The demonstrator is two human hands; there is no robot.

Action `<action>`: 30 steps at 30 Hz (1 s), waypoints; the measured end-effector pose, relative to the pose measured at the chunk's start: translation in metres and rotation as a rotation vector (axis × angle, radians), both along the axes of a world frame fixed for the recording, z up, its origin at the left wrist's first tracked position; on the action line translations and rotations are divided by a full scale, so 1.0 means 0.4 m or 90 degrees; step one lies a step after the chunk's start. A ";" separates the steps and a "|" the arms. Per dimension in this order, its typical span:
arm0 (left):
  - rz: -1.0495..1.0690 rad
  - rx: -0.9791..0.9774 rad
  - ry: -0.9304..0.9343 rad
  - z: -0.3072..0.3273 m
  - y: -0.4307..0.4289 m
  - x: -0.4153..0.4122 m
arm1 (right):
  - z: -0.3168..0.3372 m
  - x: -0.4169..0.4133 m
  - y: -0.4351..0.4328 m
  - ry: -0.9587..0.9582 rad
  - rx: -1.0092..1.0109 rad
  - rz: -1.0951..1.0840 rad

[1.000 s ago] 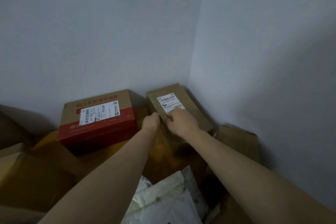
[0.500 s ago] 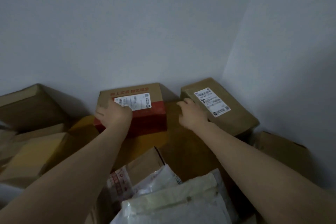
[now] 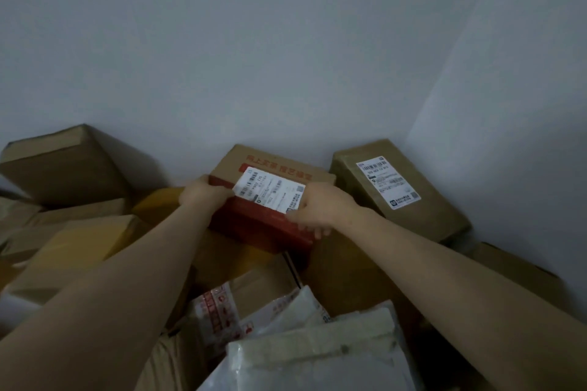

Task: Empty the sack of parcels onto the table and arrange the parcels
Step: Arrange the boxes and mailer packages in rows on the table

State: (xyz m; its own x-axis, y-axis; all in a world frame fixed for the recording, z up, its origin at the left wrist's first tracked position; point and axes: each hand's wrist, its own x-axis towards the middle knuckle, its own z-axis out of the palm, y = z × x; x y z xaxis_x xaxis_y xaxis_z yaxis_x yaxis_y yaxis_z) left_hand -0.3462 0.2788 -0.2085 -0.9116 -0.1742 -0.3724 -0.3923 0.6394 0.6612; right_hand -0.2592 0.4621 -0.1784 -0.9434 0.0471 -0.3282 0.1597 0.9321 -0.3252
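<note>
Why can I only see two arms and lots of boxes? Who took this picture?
There is no machine here, just a person. A small camera sits on their head and looks down, so you see only their two arms. The left hand and the right hand grip a red-and-brown box with a white label, one on each side. Right of it a brown box lies in the corner. More cardboard boxes lie on the left, and white mailing bags lie nearest the camera.

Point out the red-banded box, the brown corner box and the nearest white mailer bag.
red-banded box (image 3: 254, 228), head view, red front face.
brown corner box (image 3: 435, 213), head view, bare top beside label.
white mailer bag (image 3: 317, 371), head view, white front.
</note>
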 end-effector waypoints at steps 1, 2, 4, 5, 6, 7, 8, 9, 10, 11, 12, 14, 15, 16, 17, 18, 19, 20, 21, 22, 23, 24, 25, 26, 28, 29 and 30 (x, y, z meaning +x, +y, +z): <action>-0.032 -0.032 -0.002 0.005 0.018 0.005 | 0.014 0.005 0.005 0.020 0.021 -0.009; -0.045 -0.072 0.006 0.006 0.038 0.007 | 0.022 0.006 0.012 0.074 0.057 -0.019; 0.004 -0.114 -0.018 0.013 0.081 0.023 | 0.024 -0.002 0.030 0.127 0.092 -0.027; 0.039 -0.108 -0.043 0.013 0.093 0.030 | 0.020 -0.007 0.041 0.076 0.083 -0.017; 0.057 -0.085 -0.062 0.009 0.101 0.034 | 0.010 -0.012 0.050 -0.003 0.059 -0.010; 0.062 -0.046 -0.074 0.004 0.108 0.040 | -0.002 -0.011 0.054 -0.079 0.057 0.001; 0.056 -0.008 -0.067 -0.001 0.113 0.041 | -0.017 -0.006 0.055 -0.127 0.081 0.011; 0.047 0.026 -0.050 -0.006 0.115 0.043 | -0.036 -0.003 0.057 -0.138 0.115 0.016; 0.036 0.058 -0.026 -0.008 0.116 0.043 | -0.049 0.000 0.056 -0.129 0.154 0.015; 0.030 0.090 -0.011 -0.008 0.118 0.041 | -0.052 0.002 0.049 -0.120 0.190 0.009; 0.024 0.116 -0.006 -0.005 0.118 0.041 | -0.050 0.001 0.041 -0.115 0.224 -0.003; 0.007 0.141 -0.030 0.015 0.110 0.049 | -0.038 0.001 0.024 -0.115 0.297 -0.021; -0.011 0.138 -0.046 0.025 0.103 0.053 | -0.028 0.002 0.017 -0.116 0.322 -0.022; -0.034 0.122 -0.051 0.040 0.094 0.060 | -0.020 0.003 0.012 -0.118 0.329 -0.020; -0.055 0.100 -0.051 0.058 0.084 0.068 | -0.016 0.003 0.011 -0.119 0.322 -0.023; -0.069 0.075 -0.046 0.078 0.074 0.075 | -0.017 0.003 0.013 -0.120 0.304 -0.033; -0.076 0.051 -0.036 0.097 0.059 0.080 | -0.017 0.004 0.015 -0.119 0.278 -0.049; -0.077 0.035 -0.034 0.112 0.044 0.086 | -0.017 0.006 0.018 -0.117 0.254 -0.065; -0.070 0.031 -0.036 0.121 0.030 0.089 | -0.016 0.006 0.024 -0.111 0.241 -0.074; -0.066 0.037 -0.039 0.130 0.020 0.098 | -0.014 0.006 0.029 -0.104 0.233 -0.079; -0.071 0.045 -0.046 0.135 0.015 0.109 | -0.011 0.006 0.032 -0.099 0.227 -0.083; -0.082 0.060 -0.050 0.134 0.013 0.122 | -0.008 0.005 0.034 -0.099 0.223 -0.085; -0.093 0.076 -0.054 0.127 0.015 0.135 | -0.006 0.004 0.036 -0.101 0.218 -0.081; -0.100 0.094 -0.065 0.121 0.020 0.150 | -0.006 0.002 0.039 -0.109 0.206 -0.076; -0.095 0.146 -0.091 0.112 0.034 0.176 | 0.001 0.007 0.043 -0.146 0.165 -0.064; -0.089 0.175 -0.107 0.107 0.044 0.183 | 0.006 0.012 0.043 -0.165 0.159 -0.058; -0.081 0.205 -0.122 0.103 0.056 0.189 | 0.006 0.015 0.042 -0.178 0.166 -0.053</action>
State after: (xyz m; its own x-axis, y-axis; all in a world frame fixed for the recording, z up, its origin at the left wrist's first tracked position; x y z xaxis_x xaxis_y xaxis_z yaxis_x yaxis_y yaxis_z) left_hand -0.2708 0.3011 -0.1671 -0.8266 0.0897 -0.5556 -0.4596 0.4622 0.7584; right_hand -0.2533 0.4788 -0.1759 -0.8084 0.2365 -0.5390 0.2878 0.9576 -0.0116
